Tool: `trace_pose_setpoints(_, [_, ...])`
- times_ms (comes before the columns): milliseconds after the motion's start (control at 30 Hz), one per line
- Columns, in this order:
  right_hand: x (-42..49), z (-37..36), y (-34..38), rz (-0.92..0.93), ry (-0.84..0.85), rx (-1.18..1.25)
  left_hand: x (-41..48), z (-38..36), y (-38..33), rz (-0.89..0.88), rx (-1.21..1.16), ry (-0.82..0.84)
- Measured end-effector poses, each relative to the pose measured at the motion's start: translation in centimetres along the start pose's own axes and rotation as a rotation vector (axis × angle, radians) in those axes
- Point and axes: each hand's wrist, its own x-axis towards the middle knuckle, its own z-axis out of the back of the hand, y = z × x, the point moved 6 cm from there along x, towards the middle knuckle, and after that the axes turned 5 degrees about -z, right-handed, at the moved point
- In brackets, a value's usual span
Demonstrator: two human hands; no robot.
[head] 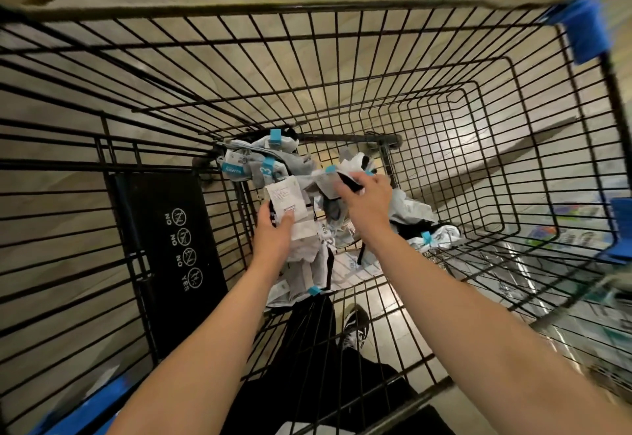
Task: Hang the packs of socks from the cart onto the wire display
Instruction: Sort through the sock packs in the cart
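My left hand (273, 234) pinches the labelled sock pack (286, 200), thumb pressed on its white card. My right hand (367, 204) curls its fingers over a black-and-white sock pack (352, 164) just beside it. Both packs lie on the heap of sock packs (304, 274) at the bottom of the black wire cart (307, 12), near its black warning flap (171, 246).

The cart (239, 10) stood open on top, free to reach into. Wire walls closed every side. The socks (284, 161) heaped mid-floor; bare floor lay toward three o'clock, a black flap (164, 246) at nine.
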Motion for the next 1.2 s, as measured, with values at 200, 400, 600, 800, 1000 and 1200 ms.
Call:
trace_pose_setpoints(200, [-0.6,1.9,2.5,0.063,-0.095,0.031,-0.3,-1.8,-3.4,-0.061,0.004,0.043])
trace_pose_setpoints(400, [-2.2,4.3,4.8,0.211,-0.242,-0.033,-0.7,-2.9,-5.9,-0.164,0.051,0.084])
trace_pose_setpoints(600, [-2.7,1.3,6.6,0.245,0.156,-0.038,-0.1,-4.5,-6.2,-0.16,0.05,0.142])
trace_pose_setpoints(800, [-1.6,1.3,6.0,0.125,0.322,0.013,-0.1,-4.6,-7.0,-0.188,0.035,0.199])
trace_pose_setpoints(1000, [-1.3,3.2,6.0,0.169,0.122,-0.125,-0.7,-5.5,-7.7,-0.196,0.028,0.202])
trace_pose_setpoints(1200, [-1.5,4.3,6.2,0.195,0.136,-0.119,-1.1,-6.1,-8.8,-0.198,0.047,0.175])
